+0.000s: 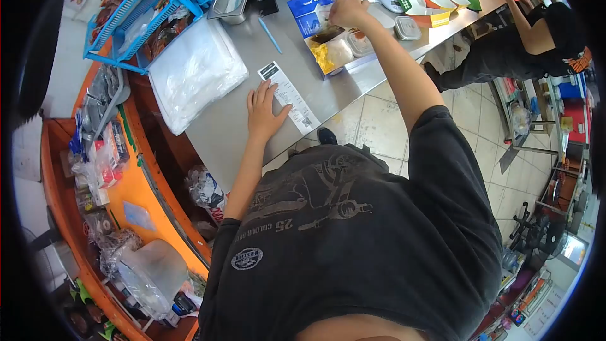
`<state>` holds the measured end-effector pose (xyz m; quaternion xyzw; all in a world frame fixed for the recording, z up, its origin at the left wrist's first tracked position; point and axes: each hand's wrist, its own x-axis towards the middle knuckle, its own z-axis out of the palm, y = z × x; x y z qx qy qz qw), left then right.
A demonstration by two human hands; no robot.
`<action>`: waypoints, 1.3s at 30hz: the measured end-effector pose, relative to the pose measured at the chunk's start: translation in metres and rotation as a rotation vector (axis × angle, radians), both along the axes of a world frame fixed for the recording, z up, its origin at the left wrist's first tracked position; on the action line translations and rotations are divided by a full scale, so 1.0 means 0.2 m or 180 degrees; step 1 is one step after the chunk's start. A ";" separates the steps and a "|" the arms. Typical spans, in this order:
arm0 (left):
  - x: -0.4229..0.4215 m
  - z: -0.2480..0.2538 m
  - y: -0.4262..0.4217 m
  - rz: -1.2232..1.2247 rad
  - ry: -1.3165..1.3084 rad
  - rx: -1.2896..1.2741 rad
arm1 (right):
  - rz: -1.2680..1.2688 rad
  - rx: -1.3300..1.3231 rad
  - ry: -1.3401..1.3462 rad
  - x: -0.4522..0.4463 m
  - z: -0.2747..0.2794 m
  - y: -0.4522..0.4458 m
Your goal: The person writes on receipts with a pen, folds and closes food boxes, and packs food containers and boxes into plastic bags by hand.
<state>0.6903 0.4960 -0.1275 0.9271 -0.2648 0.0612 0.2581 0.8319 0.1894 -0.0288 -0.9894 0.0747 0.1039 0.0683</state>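
My left hand (264,112) lies flat with its fingers spread over a long printed receipt (287,96) on the metal table. My right hand (349,12) reaches over an open blue and white box (319,1) with lettering along its top flap. Its fingers are curled together above the box, and what they hold, if anything, is hidden. Inside the box are something yellow (324,57), a whitish wrapped item (339,52) and a clear lidded tub (359,44). A second lidded tub (408,28) stands on the table to the right.
A stack of clear plastic bags (196,69) lies left of the receipt, beside blue baskets (120,60). A steel tray (230,0) and a blue pen (270,35) lie further back. Open green and orange cartons (420,0) stand at right. Another person (530,38) works beyond the table.
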 end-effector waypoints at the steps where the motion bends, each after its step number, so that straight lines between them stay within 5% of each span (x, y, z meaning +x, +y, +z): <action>1: 0.00 0.00 0.00 -0.0006 -0.0013 0.0001 | 0.0010 0.0008 0.0095 0.00 0.03 0.02; 28: 0.00 -0.02 0.02 0.0052 0.0040 -0.0026 | 0.0503 -0.0011 -0.1143 -0.18 -0.22 -0.22; 34: -0.01 -0.10 0.03 0.0079 0.0220 -0.0131 | 0.0347 0.0427 -0.2256 -0.27 -0.33 -0.26; 35: -0.03 -0.04 0.02 0.0216 0.0470 -0.0116 | 0.0156 0.0201 -0.1211 -0.34 -0.14 -0.17; 36: -0.01 -0.14 0.03 0.0180 0.0481 -0.0216 | 0.0297 0.0283 -0.1408 -0.35 -0.20 -0.19; 39: 0.00 -0.24 0.04 0.0034 0.0046 -0.0568 | 0.0394 0.2405 -0.2065 -0.44 -0.26 0.00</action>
